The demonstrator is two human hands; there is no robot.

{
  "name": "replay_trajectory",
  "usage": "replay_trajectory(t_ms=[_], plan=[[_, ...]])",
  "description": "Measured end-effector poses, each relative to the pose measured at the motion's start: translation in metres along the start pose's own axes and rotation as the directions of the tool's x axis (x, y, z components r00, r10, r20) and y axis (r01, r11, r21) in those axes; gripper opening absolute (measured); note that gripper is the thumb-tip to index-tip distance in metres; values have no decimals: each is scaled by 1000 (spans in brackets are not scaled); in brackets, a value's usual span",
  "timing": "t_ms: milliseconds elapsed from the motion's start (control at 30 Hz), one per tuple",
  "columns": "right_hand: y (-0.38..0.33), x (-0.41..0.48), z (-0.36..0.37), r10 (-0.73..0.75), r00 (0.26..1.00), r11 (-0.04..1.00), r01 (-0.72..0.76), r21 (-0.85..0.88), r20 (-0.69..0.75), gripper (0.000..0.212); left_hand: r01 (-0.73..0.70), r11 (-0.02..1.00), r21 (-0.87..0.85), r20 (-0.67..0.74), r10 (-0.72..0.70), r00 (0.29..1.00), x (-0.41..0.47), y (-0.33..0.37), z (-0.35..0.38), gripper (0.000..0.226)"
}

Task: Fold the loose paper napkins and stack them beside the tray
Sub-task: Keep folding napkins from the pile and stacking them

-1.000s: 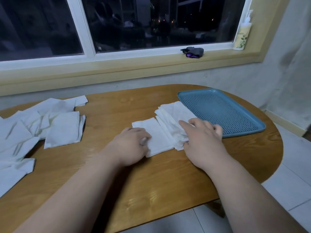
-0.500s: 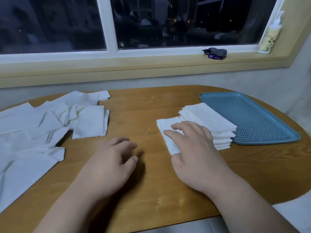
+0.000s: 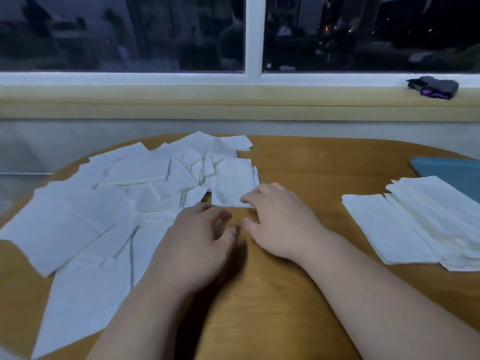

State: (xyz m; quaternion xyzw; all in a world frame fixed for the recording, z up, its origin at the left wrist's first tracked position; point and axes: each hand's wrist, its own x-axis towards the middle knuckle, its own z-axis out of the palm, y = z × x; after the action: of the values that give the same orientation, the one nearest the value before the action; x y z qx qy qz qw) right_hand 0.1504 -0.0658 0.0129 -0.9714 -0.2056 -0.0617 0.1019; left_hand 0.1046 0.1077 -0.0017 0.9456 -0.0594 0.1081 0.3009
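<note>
A spread of loose white paper napkins (image 3: 109,203) covers the left half of the wooden table (image 3: 311,172). A square napkin (image 3: 231,180) lies at the spread's right edge. My right hand (image 3: 280,219) reaches over to it, fingertips on its near right corner. My left hand (image 3: 200,242) hovers with relaxed, slightly curled fingers just right of the spread, holding nothing. The stack of folded napkins (image 3: 426,219) sits at the right, next to the blue tray (image 3: 446,172), whose corner shows at the frame's edge. One folded napkin (image 3: 376,224) lies against the stack's left side.
A yellow window ledge (image 3: 233,105) runs behind the table, with a dark grey and purple object (image 3: 433,87) on it at the right. The table's rounded edge curves along the far left and the near side.
The view has swung left. My right hand left the folded napkin by the stack and moved left to the square napkin. My left hand also shifted toward the loose spread.
</note>
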Motion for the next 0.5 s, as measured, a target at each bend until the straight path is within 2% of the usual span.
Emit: replay_trajectory(t_ms=[233,400,500], plan=[[-27,55,24,83,996,996,-82,24,-40,39,44,999,-17,-49,-45,998,8,-19,-10,15],[-28,71,33,123,990,988,-115,103,-73,19,73,997,-13,-49,-73,996,10,-25,-14,25],[-21,69,33,150,981,980,-132,151,-119,17,78,997,-22,-41,-78,996,11,-25,-16,27]])
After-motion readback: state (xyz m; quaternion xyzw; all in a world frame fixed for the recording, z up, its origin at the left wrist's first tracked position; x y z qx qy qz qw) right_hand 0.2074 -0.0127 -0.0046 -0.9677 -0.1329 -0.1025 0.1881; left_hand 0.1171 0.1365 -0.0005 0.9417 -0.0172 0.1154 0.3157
